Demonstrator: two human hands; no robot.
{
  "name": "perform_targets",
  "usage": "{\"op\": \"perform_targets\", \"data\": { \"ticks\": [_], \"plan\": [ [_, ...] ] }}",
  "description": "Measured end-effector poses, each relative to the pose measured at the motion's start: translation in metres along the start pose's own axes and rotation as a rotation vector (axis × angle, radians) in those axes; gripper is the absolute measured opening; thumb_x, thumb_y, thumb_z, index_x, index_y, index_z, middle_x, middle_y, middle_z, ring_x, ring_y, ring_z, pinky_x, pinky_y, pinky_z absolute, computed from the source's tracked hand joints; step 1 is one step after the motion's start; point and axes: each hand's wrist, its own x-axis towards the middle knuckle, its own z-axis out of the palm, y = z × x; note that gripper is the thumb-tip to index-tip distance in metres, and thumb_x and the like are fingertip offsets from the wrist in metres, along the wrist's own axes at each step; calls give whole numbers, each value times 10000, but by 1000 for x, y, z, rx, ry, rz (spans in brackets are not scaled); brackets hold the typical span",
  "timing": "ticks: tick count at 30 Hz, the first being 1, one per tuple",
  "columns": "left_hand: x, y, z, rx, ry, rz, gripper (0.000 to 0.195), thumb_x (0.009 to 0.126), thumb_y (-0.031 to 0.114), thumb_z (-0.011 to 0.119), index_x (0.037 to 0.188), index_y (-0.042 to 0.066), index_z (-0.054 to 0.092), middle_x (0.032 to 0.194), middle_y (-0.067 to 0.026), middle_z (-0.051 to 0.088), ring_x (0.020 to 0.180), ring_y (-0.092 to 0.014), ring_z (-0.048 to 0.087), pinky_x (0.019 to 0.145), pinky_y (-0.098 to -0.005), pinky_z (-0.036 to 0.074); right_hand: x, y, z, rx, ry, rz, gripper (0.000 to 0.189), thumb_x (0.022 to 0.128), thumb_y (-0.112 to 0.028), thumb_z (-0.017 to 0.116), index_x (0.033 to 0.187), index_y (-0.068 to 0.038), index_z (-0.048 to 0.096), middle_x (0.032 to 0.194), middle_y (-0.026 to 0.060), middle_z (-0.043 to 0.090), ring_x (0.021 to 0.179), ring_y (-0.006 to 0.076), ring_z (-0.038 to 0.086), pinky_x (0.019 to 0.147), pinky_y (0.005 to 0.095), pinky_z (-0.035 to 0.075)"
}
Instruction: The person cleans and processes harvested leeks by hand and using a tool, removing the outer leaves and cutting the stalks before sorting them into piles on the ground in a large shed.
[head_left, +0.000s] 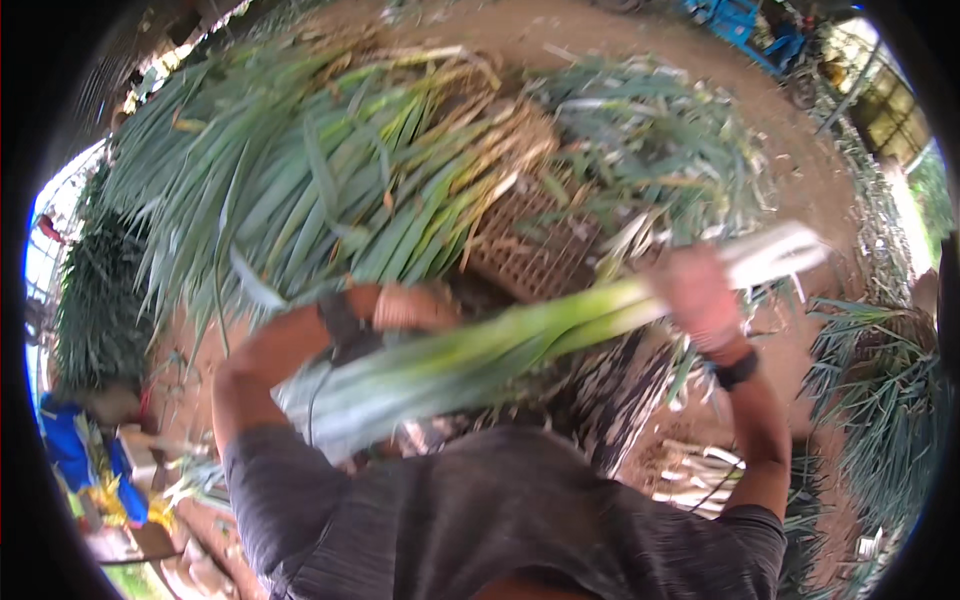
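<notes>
A bunch of large green onions (517, 337) lies slantwise across the front of my body, white ends up at the right and leaves down at the left. My right hand (694, 292) grips it around the white stalks (780, 255), blurred by motion. At the far side of the leaves is my left hand (416, 306), also blurred; its fingers are partly hidden, so its hold on the leaves cannot be made out. Just beyond both hands stands a brown plastic crate (536, 240) with a lattice surface.
A big heap of green onions (300, 165) spreads ahead on the left. Loose leaves (645, 135) are piled ahead on the right. More onions (877, 382) lie at the far right, and white stalks (697, 472) by my right elbow. A blue vehicle frame (739, 30) stands beyond the dirt floor (517, 26).
</notes>
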Motion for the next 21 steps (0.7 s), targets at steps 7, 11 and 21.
{"op": "perform_targets", "data": {
  "ticks": [7, 11, 21],
  "plan": [
    [-44, 37, -147, 597, 120, -630, 372, 945, 334, 489, 1210, 119, 636, 1319, -115, 566, 1104, -283, 596, 966, -347, 444, -167, -1, -24, -10, -498, 694, 972, 618, -103, 743, 1471, -205, 288, 1037, 132, 528, 941, 334, 552, 844, 454, 464],
    [-10, 51, -189, 934, 468, -1180, 333, 917, 161, 487, 1232, 145, 596, 1291, -123, 576, 1089, -330, 597, 957, -362, 466, -214, -50, -34, 170, -1029, 989, 929, 684, -60, 634, 1495, -216, 207, 1115, 180, 562, 1014, 364, 591, 867, 453, 485],
    [151, -13, 32, 120, -204, 59, 414, 869, 282, 609, 1207, 46, 584, 1203, -169, 611, 1143, -340, 554, 979, -438, 440, -214, -85, -69, 123, -865, 1132, 872, 712, -71, 663, 1481, -182, 267, 970, 171, 611, 894, 351, 612, 763, 436, 506]
  ]
}}
